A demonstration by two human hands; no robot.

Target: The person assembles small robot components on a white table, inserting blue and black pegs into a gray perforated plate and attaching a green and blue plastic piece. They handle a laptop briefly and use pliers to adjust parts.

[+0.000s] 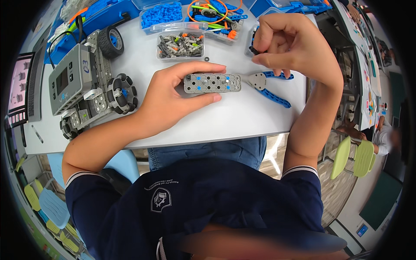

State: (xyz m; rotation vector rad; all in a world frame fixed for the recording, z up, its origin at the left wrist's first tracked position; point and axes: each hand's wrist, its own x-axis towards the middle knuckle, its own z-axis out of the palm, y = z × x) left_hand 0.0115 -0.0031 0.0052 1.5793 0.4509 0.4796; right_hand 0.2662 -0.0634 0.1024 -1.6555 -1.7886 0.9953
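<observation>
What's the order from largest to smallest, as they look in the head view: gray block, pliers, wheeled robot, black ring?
1. Wheeled robot, clearly largest.
2. Gray block and pliers: too alike to rank; the block is longer, the pliers spread wider.
3. Black ring, clearly smallest.

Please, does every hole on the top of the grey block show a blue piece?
No, some holes in the grey block look dark, while blue pieces show only in others.

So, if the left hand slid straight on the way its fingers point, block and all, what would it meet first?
Probably the blue-handled pliers: the grey block in the left hand would lead, its far end facing their head. Any height difference is unclear.
</observation>
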